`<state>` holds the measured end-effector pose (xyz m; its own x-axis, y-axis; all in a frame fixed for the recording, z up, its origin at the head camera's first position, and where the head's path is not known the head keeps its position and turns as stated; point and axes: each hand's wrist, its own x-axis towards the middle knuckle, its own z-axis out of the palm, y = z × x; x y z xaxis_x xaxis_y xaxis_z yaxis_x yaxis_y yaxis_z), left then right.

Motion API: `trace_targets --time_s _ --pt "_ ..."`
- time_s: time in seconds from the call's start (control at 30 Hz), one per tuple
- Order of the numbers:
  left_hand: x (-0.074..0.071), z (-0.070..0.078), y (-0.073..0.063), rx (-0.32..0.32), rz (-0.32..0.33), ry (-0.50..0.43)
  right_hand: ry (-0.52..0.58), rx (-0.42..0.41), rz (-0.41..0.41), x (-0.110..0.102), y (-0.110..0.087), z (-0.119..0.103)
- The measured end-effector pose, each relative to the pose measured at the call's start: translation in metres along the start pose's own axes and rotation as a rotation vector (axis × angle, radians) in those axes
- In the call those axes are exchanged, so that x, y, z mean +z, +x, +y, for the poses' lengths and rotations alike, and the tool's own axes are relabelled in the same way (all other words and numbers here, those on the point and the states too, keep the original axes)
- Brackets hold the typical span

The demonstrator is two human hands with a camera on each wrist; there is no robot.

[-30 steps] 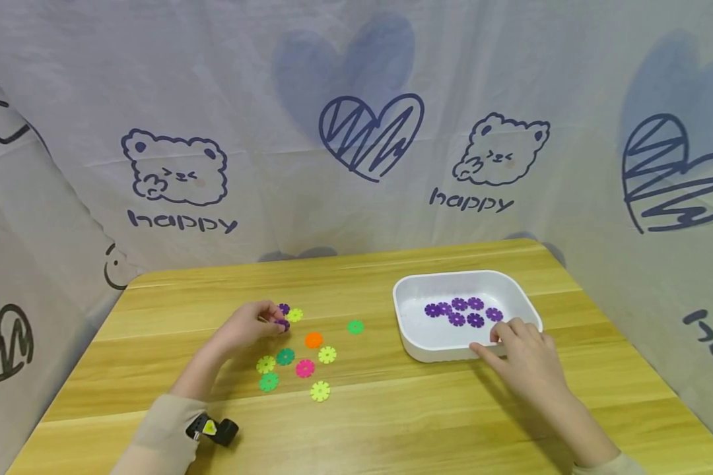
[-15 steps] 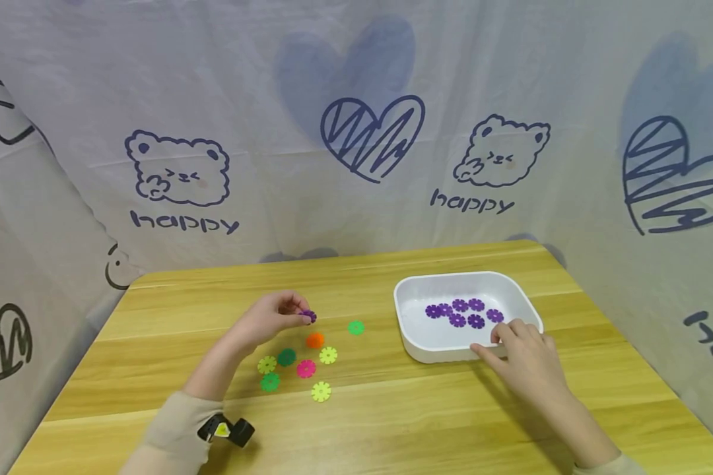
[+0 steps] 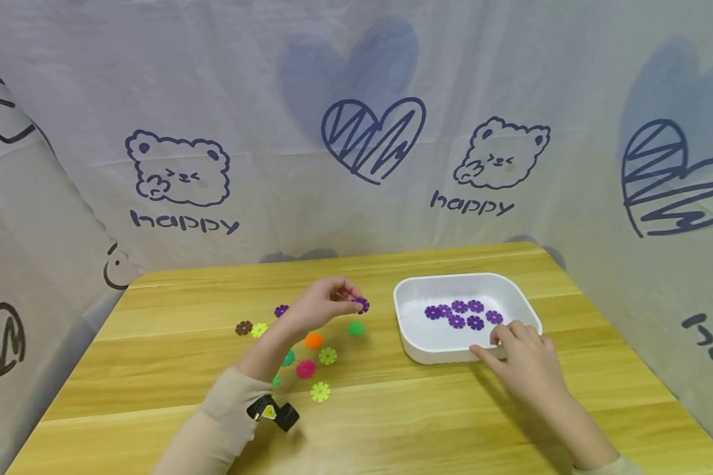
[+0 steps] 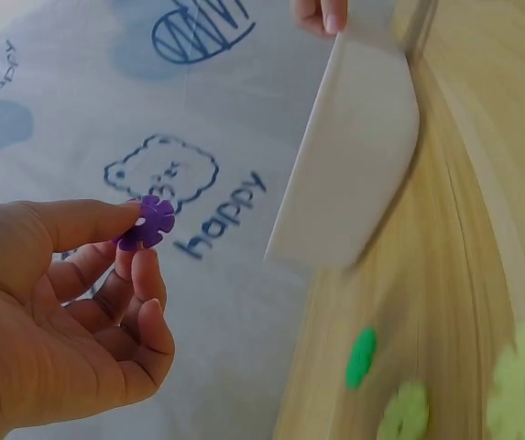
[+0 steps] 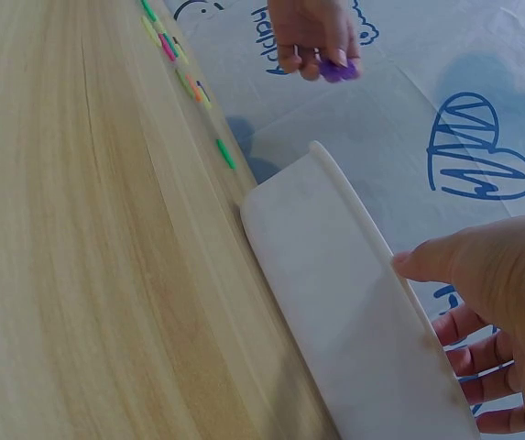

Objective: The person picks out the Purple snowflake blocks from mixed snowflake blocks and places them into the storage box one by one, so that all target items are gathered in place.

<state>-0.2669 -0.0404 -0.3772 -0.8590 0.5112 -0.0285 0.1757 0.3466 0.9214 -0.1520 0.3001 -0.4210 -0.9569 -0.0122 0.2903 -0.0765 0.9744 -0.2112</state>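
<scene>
My left hand [image 3: 323, 307] is raised above the table, pinching a purple snowflake disc [image 3: 362, 305] between thumb and fingertips. In the left wrist view the notched edge of this purple disc [image 4: 157, 220] sticks out past the fingers. A white tray [image 3: 434, 355] stands to the right of that hand, with several purple discs [image 3: 475, 322] lying inside. My right hand [image 3: 525, 359] grips the tray's near rim at its right part. In the right wrist view, the thumb of the right hand [image 5: 500, 293] lies on the rim, the other fingers over the inner side.
Loose discs lie on the table left of the tray, among them a green one [image 3: 356, 328], an orange one [image 3: 313, 341], a pink one [image 3: 305, 369], a brown one [image 3: 244, 328] and another purple one [image 3: 282, 310]. A printed cloth [image 3: 273, 171] hangs behind the table.
My left hand has lifted the purple disc from among the loose discs and carried it right, toward the tray. The right hand and the tray have stayed put.
</scene>
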Motion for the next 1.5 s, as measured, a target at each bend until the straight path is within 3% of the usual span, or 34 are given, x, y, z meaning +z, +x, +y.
trace_targets --time_s 0.3,0.53,0.73,0.9,1.13,1.4,1.5 --pt "0.035 0.006 0.033 0.027 -0.047 -0.032 0.004 -0.001 0.008 0.000 -0.001 0.001" --pt "0.060 0.009 0.059 -0.037 -0.103 -0.144 0.005 0.000 0.010 0.000 -0.001 0.002" --pt "0.078 0.012 0.079 -0.047 -0.111 -0.136 0.005 0.002 0.004 0.000 -0.001 0.001" --pt "0.095 0.014 0.092 -0.014 -0.116 -0.039 0.007 0.004 -0.001 0.000 -0.001 0.000" --pt "0.118 0.020 0.104 0.052 -0.139 0.188 0.003 0.000 0.010 0.000 0.000 0.000" --pt "0.134 0.019 0.118 -0.010 -0.190 0.338 0.007 -0.011 0.025 0.000 0.000 0.001" --pt "0.138 0.018 0.122 -0.025 -0.188 0.450 0.007 -0.013 0.028 0.000 -0.001 0.001"
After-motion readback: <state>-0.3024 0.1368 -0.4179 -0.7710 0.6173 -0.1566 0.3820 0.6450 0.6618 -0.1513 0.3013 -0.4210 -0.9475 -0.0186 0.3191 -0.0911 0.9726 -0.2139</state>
